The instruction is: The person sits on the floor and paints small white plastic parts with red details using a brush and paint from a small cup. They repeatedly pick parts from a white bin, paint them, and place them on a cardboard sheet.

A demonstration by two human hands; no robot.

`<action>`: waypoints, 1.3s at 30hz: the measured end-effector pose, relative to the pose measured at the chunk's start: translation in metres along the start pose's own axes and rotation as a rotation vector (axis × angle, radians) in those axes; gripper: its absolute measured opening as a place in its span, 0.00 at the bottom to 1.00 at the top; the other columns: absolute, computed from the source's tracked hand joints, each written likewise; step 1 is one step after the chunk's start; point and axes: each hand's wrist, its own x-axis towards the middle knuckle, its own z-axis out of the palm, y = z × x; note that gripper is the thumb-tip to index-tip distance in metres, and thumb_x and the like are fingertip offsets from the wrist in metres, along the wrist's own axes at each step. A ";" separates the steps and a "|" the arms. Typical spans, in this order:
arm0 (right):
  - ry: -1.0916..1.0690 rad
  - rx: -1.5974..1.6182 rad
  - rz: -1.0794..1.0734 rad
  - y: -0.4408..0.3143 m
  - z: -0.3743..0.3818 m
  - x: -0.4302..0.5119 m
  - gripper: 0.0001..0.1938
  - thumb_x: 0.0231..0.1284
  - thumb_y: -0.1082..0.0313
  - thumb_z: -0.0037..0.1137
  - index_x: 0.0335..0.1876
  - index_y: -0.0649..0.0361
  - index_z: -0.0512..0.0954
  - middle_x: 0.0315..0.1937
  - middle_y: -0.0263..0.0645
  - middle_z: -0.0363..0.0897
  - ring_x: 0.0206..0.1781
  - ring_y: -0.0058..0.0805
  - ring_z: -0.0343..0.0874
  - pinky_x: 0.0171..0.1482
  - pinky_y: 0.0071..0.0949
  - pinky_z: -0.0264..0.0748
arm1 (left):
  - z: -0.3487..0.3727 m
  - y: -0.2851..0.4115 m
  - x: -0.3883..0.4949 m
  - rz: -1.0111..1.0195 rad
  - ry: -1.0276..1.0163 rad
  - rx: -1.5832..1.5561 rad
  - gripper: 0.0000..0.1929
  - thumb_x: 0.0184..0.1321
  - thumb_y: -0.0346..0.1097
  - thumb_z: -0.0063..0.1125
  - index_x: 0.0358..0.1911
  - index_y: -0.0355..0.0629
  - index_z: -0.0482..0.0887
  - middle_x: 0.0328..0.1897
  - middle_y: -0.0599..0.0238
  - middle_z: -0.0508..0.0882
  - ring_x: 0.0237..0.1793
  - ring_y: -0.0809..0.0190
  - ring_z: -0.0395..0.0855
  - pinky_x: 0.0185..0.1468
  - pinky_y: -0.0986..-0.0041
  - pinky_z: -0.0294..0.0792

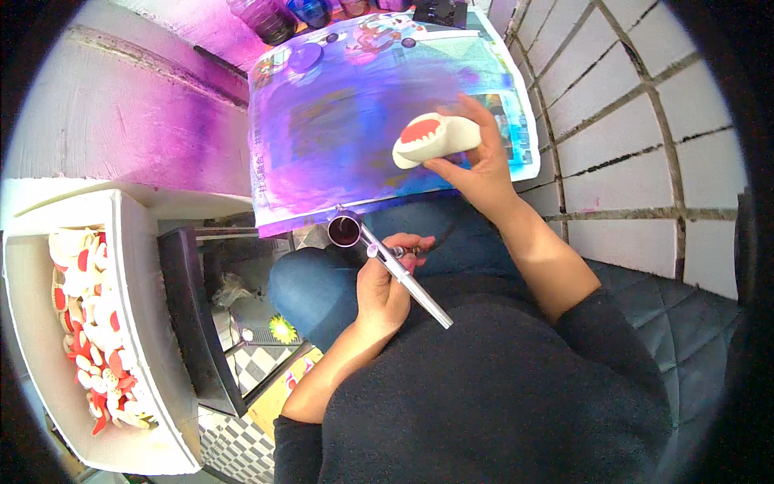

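Observation:
My left hand (pixel 383 289) grips a silver airbrush (pixel 418 289) over my lap. Dark liquid sits in the open round cup (pixel 344 230) at the airbrush's front end, and a hose appears to lead off behind my fingers. In my right hand (pixel 488 172) is a cream-white moulded piece (pixel 456 138) with a red oval patch bordered by a scalloped white edge. Thumb and fingers pinch it at its right end, above the paint-stained paper (pixel 338 151). The airbrush and the piece are apart.
A white box (pixel 175 451) at left holds many red and cream pieces (pixel 97 327). Jars (pixel 263 21) and a purple lid (pixel 305 57) are at the table's far side. A tiled wall (pixel 617 145) runs along the right, above a black quilted seat (pixel 659 320).

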 end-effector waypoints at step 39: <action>0.073 0.035 0.418 -0.036 -0.025 0.037 0.13 0.58 0.56 0.45 0.42 0.56 0.65 0.17 0.24 0.60 0.17 0.08 0.53 0.18 0.10 0.48 | -0.084 -0.021 0.198 -0.256 0.035 0.622 0.18 0.52 0.45 0.52 0.34 0.34 0.79 0.27 0.55 0.81 0.30 0.59 0.79 0.36 0.72 0.68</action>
